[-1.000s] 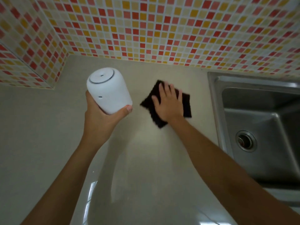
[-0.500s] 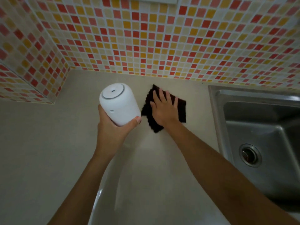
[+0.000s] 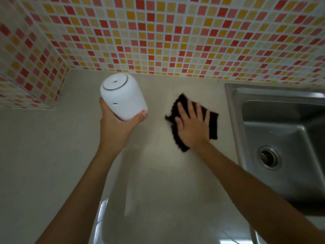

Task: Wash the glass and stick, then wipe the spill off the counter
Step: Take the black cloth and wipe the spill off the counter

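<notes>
Grip, right hand: fingers spread flat, palm pressed down on a black cloth, nothing pinched. Grip, left hand: curled round the lower body of a white cylindrical container, thumb showing at its right edge, container tilted and lifted off the table. Change since half a second ago: cloth and right hand have shifted rightward, from just beside the container to well apart from it and nearer the sink; a second ago they lay about midway between, so the cloth is sweeping back and forth. Container kept raised throughout. Reading: wiping step in hand, with the container held clear so the cloth can pass under its spot. Spill: no liquid can be made out on the pale table; only glossy reflections near the lower edge. Glass and stick: not in view; basin appears empty around the drain, so washing is judged complete. Remaining, by judgement: finish the strokes, set the container back down. Backdrop: mosaic tile wall.
</notes>
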`<state>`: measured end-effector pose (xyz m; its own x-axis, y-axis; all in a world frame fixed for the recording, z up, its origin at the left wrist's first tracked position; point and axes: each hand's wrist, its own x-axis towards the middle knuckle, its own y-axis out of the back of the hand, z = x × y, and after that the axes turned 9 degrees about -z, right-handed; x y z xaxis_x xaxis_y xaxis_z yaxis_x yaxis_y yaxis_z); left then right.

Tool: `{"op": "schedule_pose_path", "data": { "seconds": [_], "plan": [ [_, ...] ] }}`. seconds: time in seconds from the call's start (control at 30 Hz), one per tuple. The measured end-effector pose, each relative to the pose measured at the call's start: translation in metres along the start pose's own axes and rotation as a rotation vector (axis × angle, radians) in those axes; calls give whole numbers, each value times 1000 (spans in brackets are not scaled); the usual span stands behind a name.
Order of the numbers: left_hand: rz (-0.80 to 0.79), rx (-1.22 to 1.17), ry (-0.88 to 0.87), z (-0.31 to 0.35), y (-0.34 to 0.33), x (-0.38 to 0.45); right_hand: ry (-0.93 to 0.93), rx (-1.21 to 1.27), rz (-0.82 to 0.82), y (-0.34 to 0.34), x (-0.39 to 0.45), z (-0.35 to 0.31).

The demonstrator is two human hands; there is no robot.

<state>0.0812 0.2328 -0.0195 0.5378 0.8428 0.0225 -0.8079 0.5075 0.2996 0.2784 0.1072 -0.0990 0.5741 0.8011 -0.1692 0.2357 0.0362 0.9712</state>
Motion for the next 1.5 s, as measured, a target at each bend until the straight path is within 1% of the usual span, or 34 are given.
{"op": "schedule_pose_path", "data": {
  "seconds": [0.07,0.1,0.13,0.17,0.2,0.23,0.3,0.33,0.37,0.4,0.43,0.47,0.5,0.53,0.57,0.6,0.67,0.7,0.73,0.8,0.87,0.9,0.93,1.0,1.07,1.1,1.13,1.2,1.27,1.33,1.4,1.47,1.5],
  "plan": [
    [17,-1,-11,2,0,6,382,-81,-78,-21,-78,-46],
    [24,3,-19,3,-1,9,516,-116,-127,-26,-103,-50],
    [31,10,-25,3,0,11,582,-129,-152,-26,-106,-42],
    [40,19,-25,4,1,12,560,-130,-120,-22,-92,-26],
    [50,25,-22,4,4,12,449,-132,-57,-18,-69,-10],
    [52,29,-23,5,6,11,284,-124,-31,-10,-43,5],
    [40,32,-32,6,11,8,-61,-66,-45,3,-4,20],
    [31,35,-34,6,12,6,-151,-31,-49,0,-2,15],
    [24,40,-36,7,12,5,-167,-12,-22,-8,-16,-1],
    [22,40,-40,8,11,3,-110,-11,0,-16,-44,-22],
    [20,35,-40,9,9,2,18,-20,-24,-23,-87,-45],
    [15,27,-38,10,7,1,183,-34,-55,-31,-137,-62],
    [1,21,-36,11,4,0,331,-47,-124,-36,-186,-71],
    [-14,20,-40,12,2,-1,424,-69,-184,-39,-227,-72],
    [-26,24,-47,12,0,-1,463,-79,-201,-39,-250,-64],
    [-32,26,-55,13,-1,-1,477,-83,-187,-39,-254,-52],
    [-50,24,-68,15,-5,-2,454,-53,-143,-35,-221,-24],
    [-61,29,-76,16,-7,-3,404,-54,-107,-30,-188,-12],
    [-68,40,-85,17,-9,-5,318,-60,-69,-23,-150,2],
    [-89,63,-109,17,-13,-10,110,-71,-75,-1,-77,34],
    [-114,69,-132,18,-17,-17,-47,-85,-83,9,-41,64],
    [-131,72,-140,20,-19,-20,-84,-74,-73,7,-45,70],
    [-142,75,-142,22,-19,-23,-95,-70,-41,1,-66,67],
    [-140,76,-131,26,-13,-24,-62,-39,-15,-17,-147,38],
    [-112,72,-125,30,-3,-20,33,-27,-54,-35,-243,3],
    [-96,67,-124,32,1,-18,95,-41,-74,-39,-275,-10],
    [-80,60,-122,33,5,-15,148,-44,-97,-42,-288,-15],
    [-62,54,-127,32,12,-11,260,-28,-113,-40,-259,-19],
    [-61,68,-139,31,14,-9,301,-43,-74,-35,-191,-16],
    [-73,87,-146,29,14,-9,204,-40,-55,-21,-109,-5],
    [-82,101,-147,27,14,-9,44,-28,-108,0,-38,18],
    [-95,101,-145,27,15,-12,-70,-10,-148,12,-2,43],
    [-96,100,-143,27,15,-13,-99,-13,-144,14,0,50]
  ]
}}
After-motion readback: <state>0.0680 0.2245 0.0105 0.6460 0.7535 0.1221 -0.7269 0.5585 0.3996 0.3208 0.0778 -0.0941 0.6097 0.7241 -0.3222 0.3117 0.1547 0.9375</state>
